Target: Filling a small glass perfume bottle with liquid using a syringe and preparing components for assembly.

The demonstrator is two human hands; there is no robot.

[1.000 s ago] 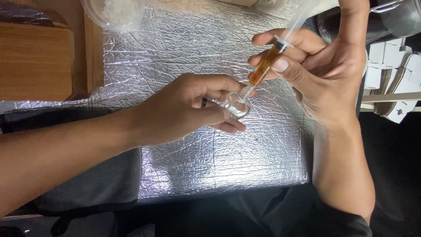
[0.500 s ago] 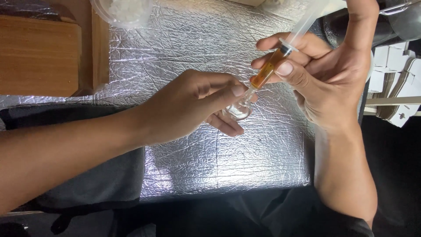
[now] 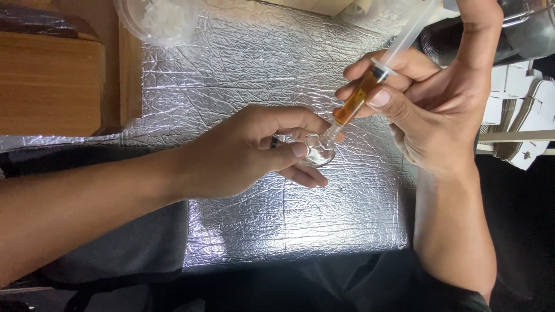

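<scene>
The bench (image 3: 289, 231) under me is covered in crinkled silver foil, with a wooden block (image 3: 49, 81) at the far left and a clear tub of white bits (image 3: 162, 20) beyond it. My left hand (image 3: 243, 153) is closed around a small clear glass jar (image 3: 318, 151) near the middle of the foil, thumb and fingers pinching its sides. My right hand (image 3: 433, 110) has a tight grip on a syringe (image 3: 361, 98) holding amber liquid, tip down in the jar's mouth, plunger drawn out. As I judge it, the jar is slick and small: if my pinch slackens it could tilt and spill. A hard press could squirt liquid over the rim onto the foil.
</scene>
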